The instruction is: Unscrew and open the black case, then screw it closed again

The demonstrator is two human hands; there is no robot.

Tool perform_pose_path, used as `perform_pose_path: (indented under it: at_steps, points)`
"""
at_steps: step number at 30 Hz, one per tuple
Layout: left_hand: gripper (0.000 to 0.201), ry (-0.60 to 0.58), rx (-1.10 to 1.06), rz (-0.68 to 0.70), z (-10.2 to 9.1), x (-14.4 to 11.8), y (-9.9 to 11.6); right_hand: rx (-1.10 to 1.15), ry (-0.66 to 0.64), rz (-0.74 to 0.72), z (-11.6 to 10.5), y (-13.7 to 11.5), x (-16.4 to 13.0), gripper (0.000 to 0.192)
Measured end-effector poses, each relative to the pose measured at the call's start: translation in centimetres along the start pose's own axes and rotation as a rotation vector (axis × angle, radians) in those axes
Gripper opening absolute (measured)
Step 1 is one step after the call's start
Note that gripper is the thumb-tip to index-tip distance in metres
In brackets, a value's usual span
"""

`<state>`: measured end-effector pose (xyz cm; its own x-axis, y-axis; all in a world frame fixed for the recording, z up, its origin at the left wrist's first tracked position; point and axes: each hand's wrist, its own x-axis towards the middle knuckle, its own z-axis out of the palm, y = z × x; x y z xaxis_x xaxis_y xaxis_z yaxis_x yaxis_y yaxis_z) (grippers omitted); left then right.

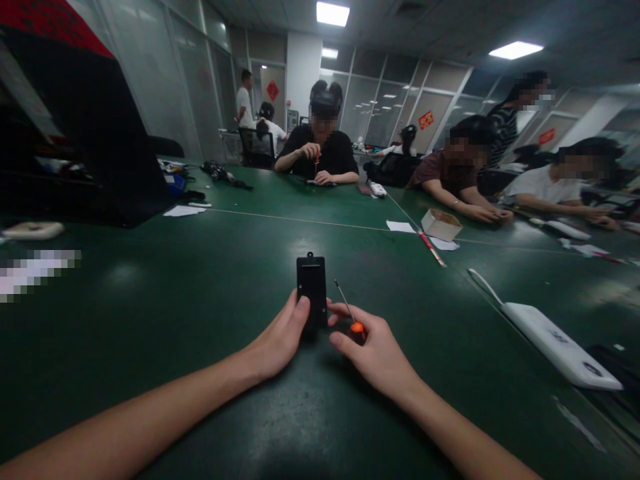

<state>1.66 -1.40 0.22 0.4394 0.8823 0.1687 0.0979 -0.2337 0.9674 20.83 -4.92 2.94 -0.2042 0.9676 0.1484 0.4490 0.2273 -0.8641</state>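
Observation:
My left hand [285,333] grips a flat black rectangular case [312,283] by its left side, the thumb lying across its face. The case stands tilted up over the table, with a small loop at its top end, a slot below that and small screws on its face. In my right hand [373,340] is a screwdriver [357,328] with an orange and black handle. Its thin metal shaft points up and to the left, apart from the case. The right fingertips are close to the case's right edge; whether they touch it I cannot tell.
A white power bank [560,347] with a cable lies on the green table [210,287] at right. Farther back are a small open box [441,225], a red-and-white strip [432,249] and paper [400,227]. A dark panel [90,120] stands at left. Several people sit around the table.

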Motion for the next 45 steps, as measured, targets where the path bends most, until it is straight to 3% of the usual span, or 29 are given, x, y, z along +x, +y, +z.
perform_pose_path:
  at_steps: [3, 6, 8, 10, 12, 13, 17, 20, 23, 27, 33, 40, 45]
  points:
    - [0.059, -0.098, -0.005, 0.026, 0.7, -0.7, -0.1, 0.112, -0.030, 0.066, 0.4, -0.2, -0.1, 0.034]
    - [0.055, -0.109, 0.033, 0.056, 1.0, -0.6, -0.6, 0.170, -0.034, 0.141, 0.0, -0.3, -0.1, 0.037]
    - [0.063, -0.046, 0.063, 0.089, 0.7, -0.2, -1.1, 0.189, -0.045, 0.161, -0.4, -0.2, 0.0, 0.040]
    - [0.090, 0.065, 0.141, 0.178, 0.1, 0.3, -1.4, 0.194, -0.067, 0.172, -0.9, -0.1, 0.1, 0.040]
    - [0.113, 0.192, 0.322, 0.363, -1.0, 0.8, -1.2, 0.177, -0.084, 0.178, -1.1, 0.2, 0.2, 0.038]
    - [0.113, 0.200, 0.429, 0.462, -1.6, 0.9, -0.9, 0.160, -0.090, 0.179, -1.2, 0.4, 0.2, 0.037]
    - [0.059, -0.003, 0.832, 0.803, -3.2, 1.1, 0.3, 0.070, -0.142, 0.182, -1.1, 0.7, 0.3, 0.029]
    - [0.052, -0.147, 0.883, 0.875, -3.0, 1.1, 0.2, 0.021, -0.183, 0.174, -1.0, 0.5, 0.2, 0.029]
    - [0.056, -0.229, 0.852, 0.835, -2.4, 1.1, -0.3, -0.013, -0.236, 0.157, -1.0, 0.3, 0.2, 0.030]
    - [0.052, -0.225, 0.823, 0.728, -2.3, 1.1, -0.4, -0.065, -0.252, 0.096, -1.1, 0.3, 0.3, 0.028]
    - [0.049, -0.167, 0.870, 0.567, -2.8, 1.4, -0.2, -0.264, -0.136, 0.018, -2.9, 1.1, 0.6, 0.020]
    - [0.046, -0.099, 0.854, 0.296, -3.5, 2.0, -0.1, -0.638, -0.065, -0.233, -6.1, 1.5, 1.1, 0.031]
    - [0.052, -0.122, 0.809, 0.273, -3.8, 2.1, -0.2, -0.807, -0.067, -0.423, -6.8, 1.1, 0.5, 0.040]
